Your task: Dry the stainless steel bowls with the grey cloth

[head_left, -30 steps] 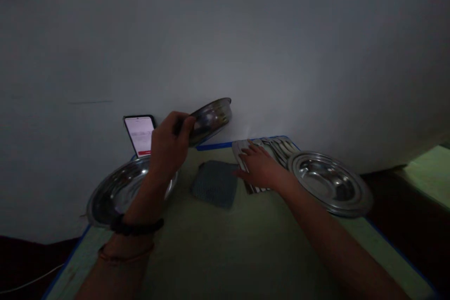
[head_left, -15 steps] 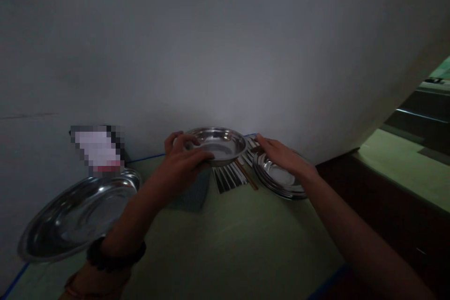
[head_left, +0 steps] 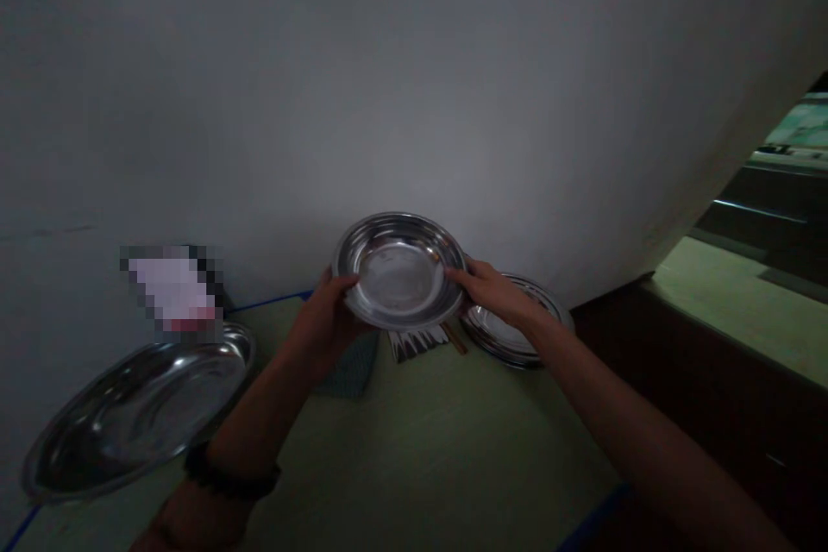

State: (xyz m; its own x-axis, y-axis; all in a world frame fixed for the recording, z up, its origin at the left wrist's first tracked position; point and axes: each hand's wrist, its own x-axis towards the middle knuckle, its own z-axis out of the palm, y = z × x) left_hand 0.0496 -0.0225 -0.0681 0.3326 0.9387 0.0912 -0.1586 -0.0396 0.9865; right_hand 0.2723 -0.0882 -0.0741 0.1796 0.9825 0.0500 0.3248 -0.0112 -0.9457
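Observation:
Between my hands is a round, shallow metal bowl (head_left: 401,276), raised above the table and tilted so that its inside faces me. My left hand (head_left: 329,310) grips its left side, thumb over the rim. On the opposite side my right hand (head_left: 488,285) holds the rim the same way, fingers hidden beneath. Behind my right hand lies a stack of metal plates or bowls (head_left: 511,332). Under the held bowl, several pieces of cutlery (head_left: 417,341) lie in a row, their far ends hidden. A dark folded cloth (head_left: 349,371) shows partly behind my left hand.
A large metal basin (head_left: 142,414) stands at the left of the pale green table (head_left: 414,457). Behind it, a blurred white and red item (head_left: 172,289) leans near the wall (head_left: 414,86). The table's blue edge (head_left: 595,517) and dark floor are at the right.
My right hand has moved left from over the stack and taken hold of the bowl's right side. The bowl has tilted towards me, showing more of its inside.

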